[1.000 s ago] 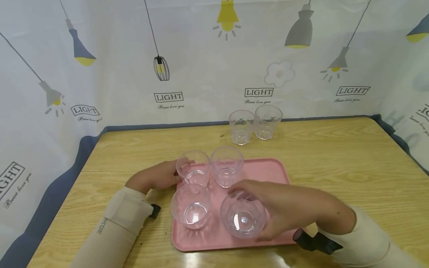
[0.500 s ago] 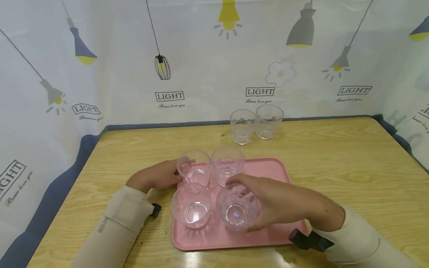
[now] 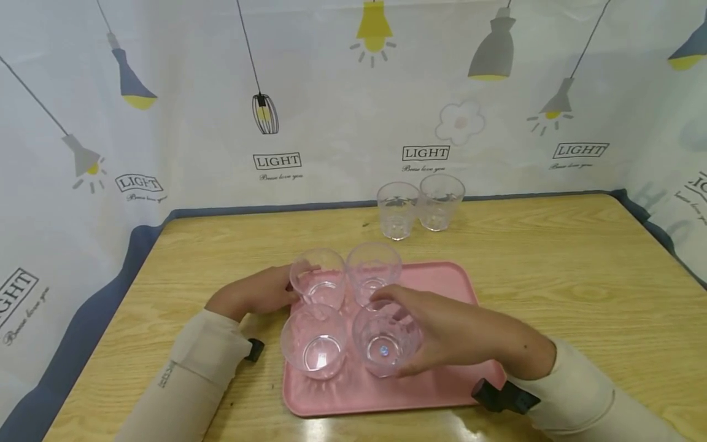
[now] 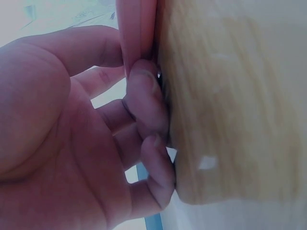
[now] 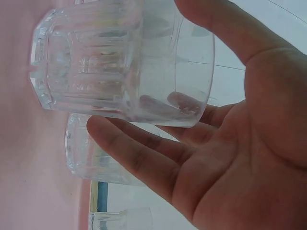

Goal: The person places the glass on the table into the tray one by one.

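Observation:
My right hand (image 3: 458,328) holds a clear plastic cup (image 3: 378,353) upright at the front middle of a pink tray (image 3: 442,282). In the right wrist view, thumb and fingers span the sides of this cup (image 5: 105,62); whether its base touches the tray is hard to tell. Another clear cup (image 3: 315,344) stands just left of it. Two more, a back-left cup (image 3: 320,282) and a back-right cup (image 3: 374,270), stand behind. My left hand (image 3: 265,288) grips the tray's left edge (image 4: 136,33), its fingers curled low against the table, partly hidden behind the back-left cup.
Two more clear cups, a left one (image 3: 397,212) and a right one (image 3: 442,202), stand side by side at the back of the wooden table (image 3: 552,258). A lamp-print cloth (image 3: 342,110) hangs behind the table's far edge.
My right hand has carried its cup left and slightly away from me, closer to the front-left cup. The left hand and the other cups have stayed put.

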The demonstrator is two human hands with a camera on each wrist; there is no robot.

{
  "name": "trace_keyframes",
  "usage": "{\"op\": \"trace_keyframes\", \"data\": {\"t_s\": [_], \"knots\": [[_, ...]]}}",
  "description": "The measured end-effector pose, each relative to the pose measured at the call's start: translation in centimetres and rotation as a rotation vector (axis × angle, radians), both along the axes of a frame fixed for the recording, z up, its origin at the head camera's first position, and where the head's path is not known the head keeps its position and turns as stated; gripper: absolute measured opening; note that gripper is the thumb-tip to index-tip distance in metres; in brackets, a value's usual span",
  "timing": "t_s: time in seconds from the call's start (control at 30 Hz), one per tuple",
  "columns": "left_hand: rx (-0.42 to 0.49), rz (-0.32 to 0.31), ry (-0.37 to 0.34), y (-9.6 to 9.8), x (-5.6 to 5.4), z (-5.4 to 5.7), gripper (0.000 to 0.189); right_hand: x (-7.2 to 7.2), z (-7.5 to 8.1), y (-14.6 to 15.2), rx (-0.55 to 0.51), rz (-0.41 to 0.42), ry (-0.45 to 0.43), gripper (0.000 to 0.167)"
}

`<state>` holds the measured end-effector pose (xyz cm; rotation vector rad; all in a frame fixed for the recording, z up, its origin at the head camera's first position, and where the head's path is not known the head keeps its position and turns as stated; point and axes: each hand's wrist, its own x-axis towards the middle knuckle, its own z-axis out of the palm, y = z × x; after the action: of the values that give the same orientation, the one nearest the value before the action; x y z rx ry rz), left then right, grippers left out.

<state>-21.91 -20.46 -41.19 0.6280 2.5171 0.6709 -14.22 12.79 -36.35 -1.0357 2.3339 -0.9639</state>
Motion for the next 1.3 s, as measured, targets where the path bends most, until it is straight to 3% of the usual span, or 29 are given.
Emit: {"op": "trace_keyframes", "data": {"t_s": [0.23, 0.6, 0.73, 0.9, 1.03, 1.3], "knots": [[0.000, 0.004, -0.003, -0.1, 0.0, -0.1, 0.056, 0.1, -0.1, -0.2, 0.015, -0.013, -0.022, 0.088], [-0.002, 0.003, 0.002, 0.0, 0.0, 0.0, 0.056, 0.3, 0.2, -0.2, 0.069, -0.006, 0.038, 0.097], [-0.004, 0.004, 0.000, 0.0, 0.0, 0.0, 0.056, 0.4, 0.6, 0.1, 0.079, -0.040, 0.067, 0.096], [0.008, -0.001, -0.005, 0.0, 0.0, 0.0, 0.056, 0.2, 1.3, 0.0, -0.040, -0.135, 0.137, 0.070], [0.023, -0.004, -0.014, 0.0, -0.1, 0.0, 0.056, -0.4, 1.6, 0.1, -0.160, -0.224, 0.255, 0.053], [0.025, 0.015, -0.029, 0.0, -0.1, -0.1, 0.057, -1.2, 1.7, 0.5, -0.276, -0.337, 0.357, 0.046]]}}
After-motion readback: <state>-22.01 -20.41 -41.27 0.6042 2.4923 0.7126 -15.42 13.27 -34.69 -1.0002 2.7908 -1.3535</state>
